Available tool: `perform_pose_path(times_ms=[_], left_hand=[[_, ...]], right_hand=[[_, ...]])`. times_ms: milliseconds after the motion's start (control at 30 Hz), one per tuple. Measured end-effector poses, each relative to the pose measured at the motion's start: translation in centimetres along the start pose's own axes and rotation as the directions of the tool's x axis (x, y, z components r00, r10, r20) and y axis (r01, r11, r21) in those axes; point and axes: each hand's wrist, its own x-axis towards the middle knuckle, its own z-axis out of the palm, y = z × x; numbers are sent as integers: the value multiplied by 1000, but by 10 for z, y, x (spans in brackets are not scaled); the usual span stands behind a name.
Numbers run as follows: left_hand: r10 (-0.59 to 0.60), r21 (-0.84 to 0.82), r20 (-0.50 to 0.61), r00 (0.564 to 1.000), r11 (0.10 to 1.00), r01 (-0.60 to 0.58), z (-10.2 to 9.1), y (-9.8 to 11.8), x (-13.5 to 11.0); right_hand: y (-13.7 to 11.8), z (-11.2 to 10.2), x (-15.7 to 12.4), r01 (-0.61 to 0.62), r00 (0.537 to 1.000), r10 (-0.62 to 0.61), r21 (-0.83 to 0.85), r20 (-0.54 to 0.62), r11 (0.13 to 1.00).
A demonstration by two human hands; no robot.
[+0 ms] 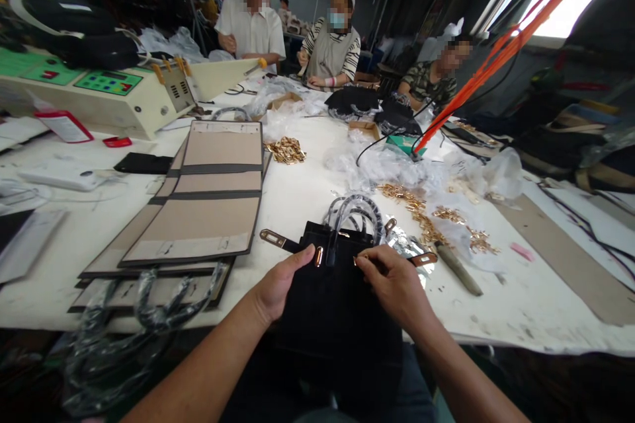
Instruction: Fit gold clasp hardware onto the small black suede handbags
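Note:
A black handbag [333,307] lies at the near edge of the white table [307,195], its plastic-wrapped handles [354,211] pointing away from me. My left hand [278,284] grips the bag's left side, thumb stretched toward a small gold clasp [319,256] on the front. My right hand [397,284] is closed on the bag's upper right, fingers pinched at a gold fitting near the strap. Strap tabs with gold ends [270,236] stick out to either side of the bag.
Flat tan and black bag panels [208,195] are stacked to the left. Piles of gold hardware [286,151] and clear plastic bags [397,168] lie beyond. A cream machine [114,96] stands far left. Three people sit working at the far end. An orange cord [501,53] runs diagonally on the right.

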Motion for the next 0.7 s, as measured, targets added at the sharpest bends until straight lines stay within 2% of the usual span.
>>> perform_pose_path(times_ms=[167,300,367,567,700], left_hand=[[-17,-67,38,999,998,19,-1,-1,2],[-25,-91,42,999,995,28,-2,-1,3],[-26,-93,32,999,995,29,-2,-1,3],[-7,-106,14,1000,994,8,-1,-1,4],[1,-126,1,1000,992,-1,-4,-2,6]], right_hand=[[0,-15,9,99,981,-82,-91,175,991],[-3,-19,14,244,958,-184,-294,219,924],[-3,-17,15,281,951,-213,-344,222,896],[8,-9,13,235,965,-189,-285,181,929],[8,-15,18,250,952,-184,-277,243,928]])
